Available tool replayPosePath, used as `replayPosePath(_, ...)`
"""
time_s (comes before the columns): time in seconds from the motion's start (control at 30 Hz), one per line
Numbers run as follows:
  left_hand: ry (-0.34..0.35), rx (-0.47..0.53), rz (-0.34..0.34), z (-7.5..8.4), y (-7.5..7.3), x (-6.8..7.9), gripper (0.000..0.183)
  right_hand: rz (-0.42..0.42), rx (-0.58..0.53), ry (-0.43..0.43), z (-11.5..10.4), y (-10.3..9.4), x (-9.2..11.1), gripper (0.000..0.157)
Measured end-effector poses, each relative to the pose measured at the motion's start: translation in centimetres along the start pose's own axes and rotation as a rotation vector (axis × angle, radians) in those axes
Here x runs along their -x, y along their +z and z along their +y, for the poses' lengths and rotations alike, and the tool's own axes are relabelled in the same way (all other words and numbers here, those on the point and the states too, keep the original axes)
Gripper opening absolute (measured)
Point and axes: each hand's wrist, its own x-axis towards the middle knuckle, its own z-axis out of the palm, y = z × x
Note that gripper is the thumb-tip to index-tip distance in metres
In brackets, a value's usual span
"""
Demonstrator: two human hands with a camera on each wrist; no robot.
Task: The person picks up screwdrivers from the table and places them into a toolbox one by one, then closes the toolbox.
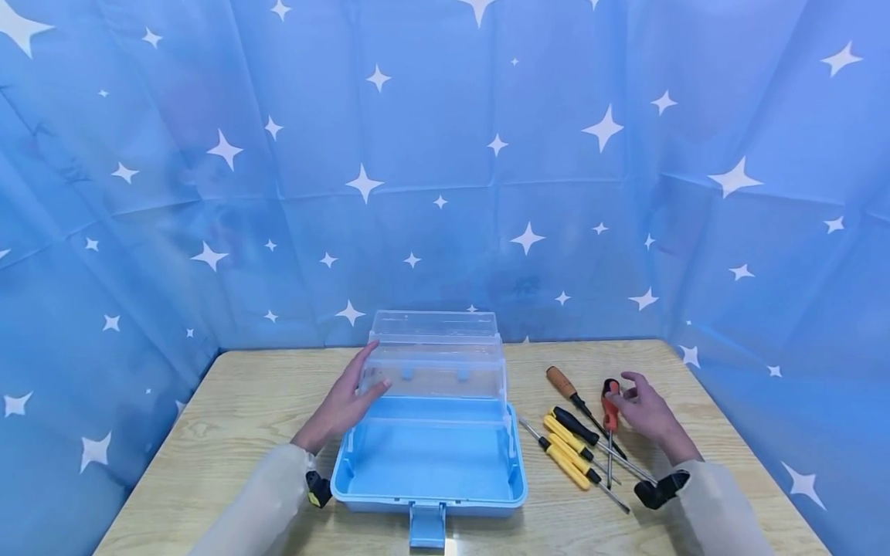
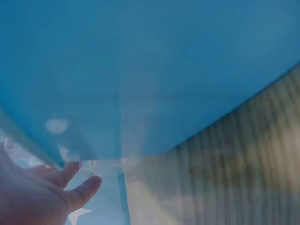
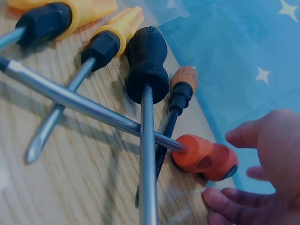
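A light-blue toolbox (image 1: 431,506) stands with its see-through lid (image 1: 434,347) raised at the back. At the lid's left side rests my left hand (image 1: 351,401), fingers stretched and thumb toward the front; the left wrist view shows this hand (image 2: 51,192) partly behind the box's edge. My right hand (image 1: 647,409) is beside a red-handled screwdriver (image 1: 611,413). In the right wrist view its fingers are spread around the end of the red handle (image 3: 194,152), with a gap between them. The screwdriver lies across other tools on the table.
Left of the red one lie a black-handled screwdriver (image 1: 575,425), a brown-handled one (image 1: 560,381) and yellow-handled ones (image 1: 568,462), with shafts crossing. The box's latch (image 1: 427,527) hangs at the front. A blue star-patterned curtain (image 1: 445,154) borders the wooden table (image 1: 243,417).
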Motion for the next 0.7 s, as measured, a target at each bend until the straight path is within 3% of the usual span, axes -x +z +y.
replayPosePath(0.37,-0.017,-0.06,0.097,-0.2,0.9,-0.1,0.061,-0.003,0.012,-0.003,0.2,0.3,-0.4,0.075)
replayPosePath(0.7,-0.026,-0.106,0.136,-0.1,1.2,-0.2,0.057,0.002,0.011,-0.002,0.1,0.7,-0.6,0.077)
